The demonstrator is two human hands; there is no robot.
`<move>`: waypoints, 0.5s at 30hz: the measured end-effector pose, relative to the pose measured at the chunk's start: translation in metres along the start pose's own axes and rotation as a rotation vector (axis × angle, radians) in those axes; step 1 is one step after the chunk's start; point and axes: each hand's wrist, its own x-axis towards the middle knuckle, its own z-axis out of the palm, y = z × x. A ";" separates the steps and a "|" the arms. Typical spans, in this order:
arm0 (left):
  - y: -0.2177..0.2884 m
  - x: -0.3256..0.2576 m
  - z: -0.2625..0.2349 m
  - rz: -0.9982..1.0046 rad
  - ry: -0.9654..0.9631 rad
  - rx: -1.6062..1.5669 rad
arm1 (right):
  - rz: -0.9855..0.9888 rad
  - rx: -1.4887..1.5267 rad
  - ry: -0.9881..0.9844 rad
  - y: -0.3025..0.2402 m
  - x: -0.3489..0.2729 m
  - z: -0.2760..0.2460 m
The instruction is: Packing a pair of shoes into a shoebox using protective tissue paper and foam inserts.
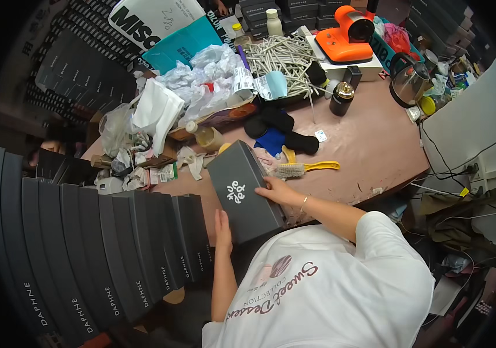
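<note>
Row of dark boxes [106,249] on the left, close to the left forearm; an elbow bump could topple some. Capped bottle [206,137] stands just beyond the work, likely to tip if knocked. Left hand [223,231] nearly flat, fingers straight along the dark grey box [250,203]; looks like weak support, so slipping is possible. Box sits tilted in front of the person, at the near edge of the tabletop [370,145]. Right hand [275,190] has partly curled fingers gripping its right edge; uneven pressure might skew the lid. Yellow-handled brush [306,168] lies nearby, could snag.
</note>
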 end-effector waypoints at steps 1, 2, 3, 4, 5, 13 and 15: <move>-0.007 0.011 0.007 -0.024 -0.006 0.045 | 0.036 -0.057 -0.070 0.014 0.003 -0.001; -0.016 0.023 0.013 -0.052 -0.015 0.091 | -0.041 -0.096 0.034 0.030 0.008 0.008; -0.009 0.023 -0.011 0.060 0.027 0.184 | -0.142 -0.065 0.117 0.024 0.012 0.036; -0.024 0.028 -0.012 0.157 0.031 0.224 | -0.120 -0.058 0.108 0.013 0.006 0.030; -0.037 0.034 -0.015 0.254 0.038 0.264 | -0.145 -0.068 0.180 0.016 0.004 0.026; -0.016 0.028 0.015 0.050 -0.102 0.212 | -0.073 -0.117 0.365 0.020 -0.021 0.019; -0.021 0.029 0.011 0.026 -0.093 0.230 | -0.002 -0.112 0.370 0.041 -0.016 0.025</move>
